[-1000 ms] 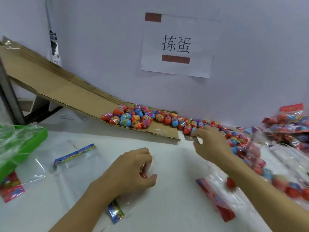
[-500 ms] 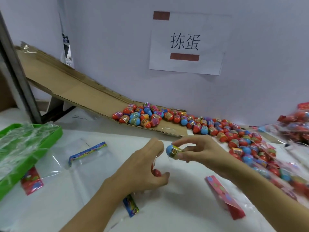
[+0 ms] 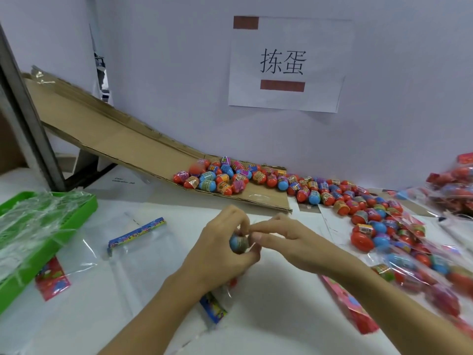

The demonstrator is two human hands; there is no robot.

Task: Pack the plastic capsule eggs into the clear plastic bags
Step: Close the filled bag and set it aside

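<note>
At the table's near centre, the left hand (image 3: 217,254) curls round a blue plastic capsule egg (image 3: 238,243) at the mouth of a clear plastic bag with a blue printed header (image 3: 213,307). The right hand (image 3: 284,242) pinches at the egg's top; whether it grips bag film cannot be told. Loose red and blue capsule eggs (image 3: 320,193) lie far right, below a sloped brown cardboard chute (image 3: 122,142).

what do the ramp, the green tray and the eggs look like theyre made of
The ramp looks like plain brown cardboard, matte, with fold creases and ragged edges. The green tray seems to be moulded plastic, bright and smooth, with crinkled clear film glinting over it. The eggs look like glossy hard plastic in red and blue, each with a shiny printed band round the middle.
</note>
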